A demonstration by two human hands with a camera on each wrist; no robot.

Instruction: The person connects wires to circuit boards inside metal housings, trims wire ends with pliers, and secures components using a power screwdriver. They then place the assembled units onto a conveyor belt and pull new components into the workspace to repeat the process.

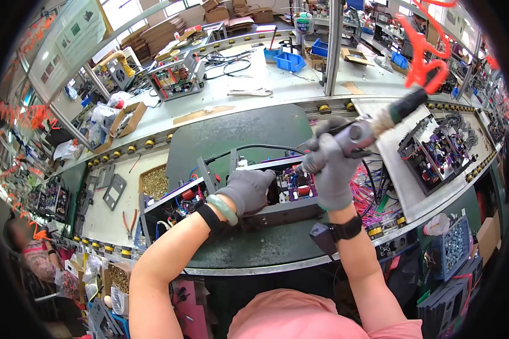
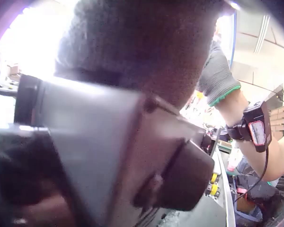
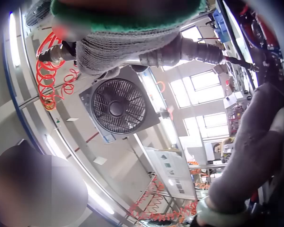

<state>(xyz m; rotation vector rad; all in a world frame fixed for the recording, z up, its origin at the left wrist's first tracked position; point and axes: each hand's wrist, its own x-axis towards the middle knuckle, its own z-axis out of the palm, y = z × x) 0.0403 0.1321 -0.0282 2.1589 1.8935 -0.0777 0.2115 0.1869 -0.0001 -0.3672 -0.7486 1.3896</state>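
Observation:
Gloved in grey, my right hand grips an air screwdriver whose back end points up and right to an orange coiled hose. In the right wrist view the driver's bit points in among the parts of a black metal chassis. My left hand, also gloved, reaches over the chassis's near wall, its fingertips close to the bit. Whether those fingers pinch anything I cannot tell. Inside the chassis are purple circuit boards and red-wrapped parts. A black cable arches behind it.
Pliers and a tray of brass-coloured screws lie left of the chassis. Pink wires bunch at its right. Another open chassis stands on the right. Roller strips run along the bench, with blue bins behind.

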